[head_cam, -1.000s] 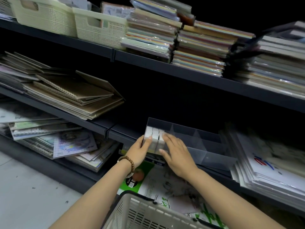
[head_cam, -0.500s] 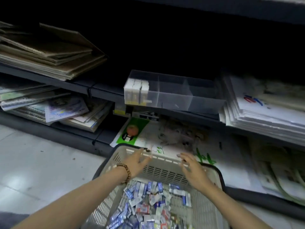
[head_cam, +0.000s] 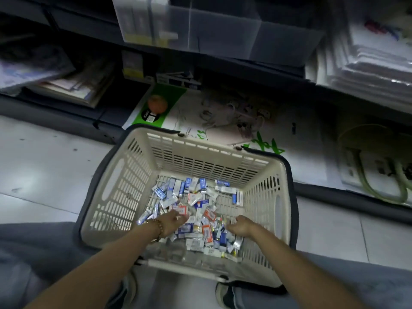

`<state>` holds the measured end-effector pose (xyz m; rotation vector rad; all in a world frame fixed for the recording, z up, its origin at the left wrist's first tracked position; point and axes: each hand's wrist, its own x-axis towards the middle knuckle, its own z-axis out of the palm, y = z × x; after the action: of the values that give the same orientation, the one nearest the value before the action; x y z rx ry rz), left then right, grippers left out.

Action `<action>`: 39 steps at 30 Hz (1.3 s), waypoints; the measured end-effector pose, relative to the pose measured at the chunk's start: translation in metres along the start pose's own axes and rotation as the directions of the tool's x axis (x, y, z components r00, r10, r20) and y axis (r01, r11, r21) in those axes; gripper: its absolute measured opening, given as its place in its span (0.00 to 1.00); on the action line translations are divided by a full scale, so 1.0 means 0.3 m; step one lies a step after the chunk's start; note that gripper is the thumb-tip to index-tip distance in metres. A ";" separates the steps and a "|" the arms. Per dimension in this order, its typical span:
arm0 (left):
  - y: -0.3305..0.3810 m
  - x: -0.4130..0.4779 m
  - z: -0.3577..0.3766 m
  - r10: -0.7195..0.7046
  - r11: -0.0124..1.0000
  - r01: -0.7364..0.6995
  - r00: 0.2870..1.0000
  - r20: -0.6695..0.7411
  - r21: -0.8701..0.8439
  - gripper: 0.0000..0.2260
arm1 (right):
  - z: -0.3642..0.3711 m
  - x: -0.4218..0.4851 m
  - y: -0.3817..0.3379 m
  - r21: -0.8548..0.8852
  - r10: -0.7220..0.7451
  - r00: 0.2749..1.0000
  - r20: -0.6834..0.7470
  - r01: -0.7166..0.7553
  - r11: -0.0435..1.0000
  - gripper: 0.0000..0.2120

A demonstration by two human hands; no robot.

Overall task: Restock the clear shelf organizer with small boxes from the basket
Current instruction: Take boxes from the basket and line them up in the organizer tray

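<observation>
Grey trouser cloth fills the bottom corners, and between the knees two dark shoes show on the floor, the left shoe (head_cam: 128,287) and the right shoe (head_cam: 225,295). Two bare forearms reach forward from here into one cream plastic basket (head_cam: 116,197) that stands on the pale tiled floor (head_cam: 44,163), its two dark handles (head_cam: 293,197) folded down outside the rim.

The left hand (head_cam: 176,221), with one beaded bracelet (head_cam: 158,228) at the wrist, lies palm down on the heap with its fingers loosely stretched out, gripping nothing that can be seen. The right hand (head_cam: 240,225) is well apart from it, on the near right of the heap, with its fingers bent down among the packs; I cannot tell whether they hold one.

The small boxes (head_cam: 196,197) cover the basket's bottom in one loose pile, white, blue and red, far too many to count.

Just beyond the basket, one large printed sheet (head_cam: 223,112) lies on the lowest shelf, with a green corner and one orange disc (head_cam: 157,103). Left of it sits a blurred pile of notebooks (head_cam: 73,85).

Farthest, on the shelf above, stands one clear organizer (head_cam: 223,30). Only its leftmost compartment holds white boxes (head_cam: 138,18), too blurred to count. One stack of wrapped paper (head_cam: 367,59) sits to its right.
</observation>
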<state>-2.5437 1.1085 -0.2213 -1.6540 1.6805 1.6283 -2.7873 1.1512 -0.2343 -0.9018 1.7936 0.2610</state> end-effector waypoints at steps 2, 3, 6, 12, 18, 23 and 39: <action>0.006 0.004 0.004 0.019 1.000 -0.019 1.000 -0.018 -0.003 0.26 | 0.025 0.020 0.015 -0.044 0.032 0.999 -0.022 -0.033 0.998 0.36; 0.010 0.004 0.005 0.027 1.000 -0.027 0.999 -0.031 -0.006 0.26 | 0.038 0.026 0.018 -0.058 0.031 0.998 -0.051 -0.034 0.998 0.36; 0.021 0.003 0.009 0.038 0.998 -0.041 0.997 -0.061 -0.042 0.27 | 0.071 0.039 0.025 -0.002 -0.048 0.993 -0.112 0.048 0.999 0.32; 0.027 0.000 0.000 0.046 0.996 -0.054 0.993 -0.107 -0.068 0.24 | 0.063 0.040 0.042 0.330 -0.119 0.989 -0.090 0.143 0.933 0.22; 0.074 -0.010 -0.016 0.084 0.986 -0.102 0.987 -0.140 -0.128 0.26 | 0.009 -0.015 0.013 0.578 -0.092 0.994 -0.058 0.108 0.809 0.28; 0.118 -0.019 -0.001 0.111 0.920 -0.143 0.988 -0.109 -0.365 0.24 | -0.032 -0.105 -0.120 0.806 -0.326 0.945 0.040 0.162 0.570 0.25; 0.078 -0.070 -0.116 -0.140 0.442 -0.171 0.956 -0.257 -0.881 0.10 | -0.050 -0.187 -0.243 0.637 -0.457 0.847 -0.272 0.514 0.575 0.12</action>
<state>-2.5397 1.0844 -0.1813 -2.4236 0.8250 2.6782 -2.7396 1.1176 -0.1616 -0.8038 1.4395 -0.7887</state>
